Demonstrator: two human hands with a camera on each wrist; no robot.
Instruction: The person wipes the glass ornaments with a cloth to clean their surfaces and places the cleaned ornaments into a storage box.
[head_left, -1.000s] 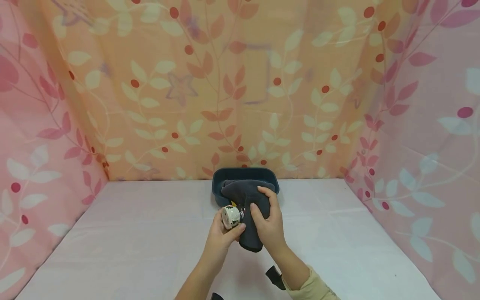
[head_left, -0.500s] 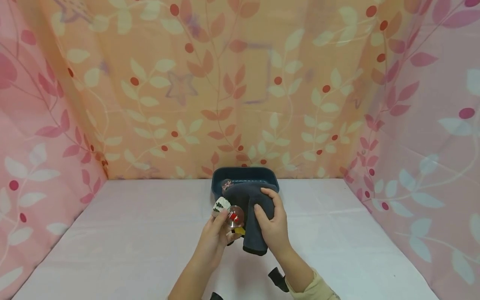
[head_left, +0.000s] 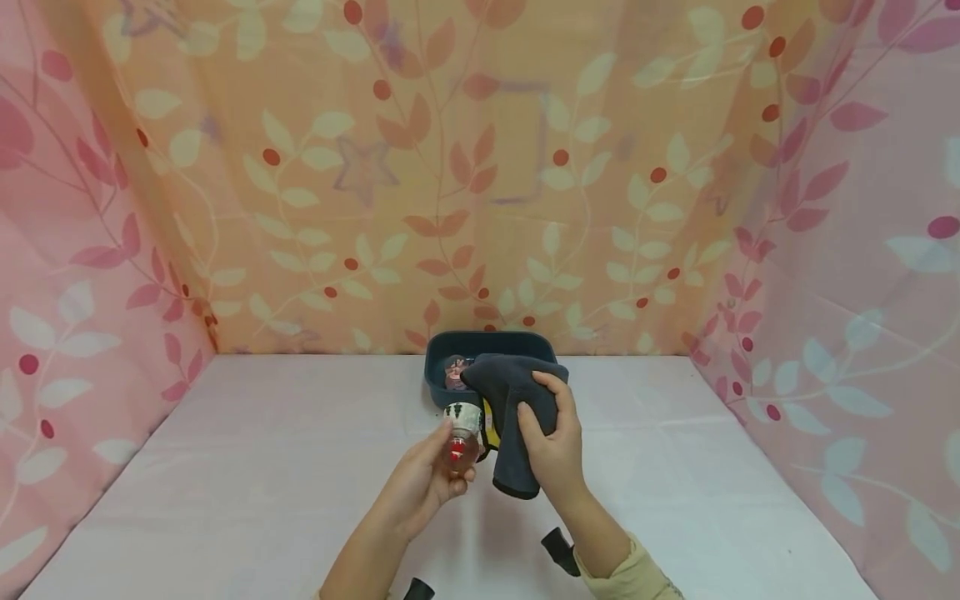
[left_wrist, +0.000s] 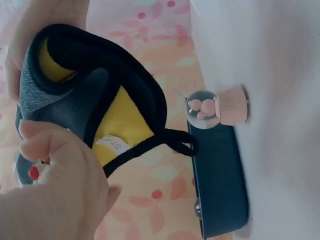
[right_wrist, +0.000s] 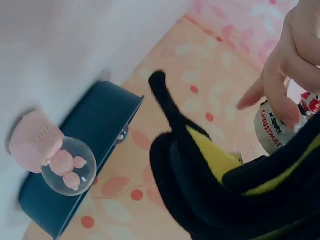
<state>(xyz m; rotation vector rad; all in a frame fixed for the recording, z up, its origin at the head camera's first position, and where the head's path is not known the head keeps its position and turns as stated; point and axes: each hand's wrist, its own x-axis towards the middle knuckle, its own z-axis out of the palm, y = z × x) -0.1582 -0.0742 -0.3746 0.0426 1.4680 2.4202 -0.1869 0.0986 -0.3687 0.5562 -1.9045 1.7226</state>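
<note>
My left hand [head_left: 420,479] pinches a snow globe [head_left: 462,442] with a white Christmas-lettered base and a red figure inside. Its base points away from me and its clear ball faces me. Beside it, my right hand [head_left: 555,442] grips a thick dark grey cloth [head_left: 512,454], which hangs down in a fold. The left wrist view shows the cloth's yellow side [left_wrist: 120,125], black edging and a hanging loop [left_wrist: 182,142]. Most of the left fingers are hidden behind the globe in the head view.
A dark blue tray [head_left: 536,340] stands at the back of the white table [head_left: 300,442], with another globe [head_left: 456,372] inside. A pink-based globe [left_wrist: 232,105] stands before the tray, hidden behind the cloth in the head view. Patterned curtains [head_left: 300,208] enclose the table.
The left hand has turned the snow globe, swinging its base away from me and its ball towards me. The cloth has shifted right, apart from the ball, uncovering the globe in the tray.
</note>
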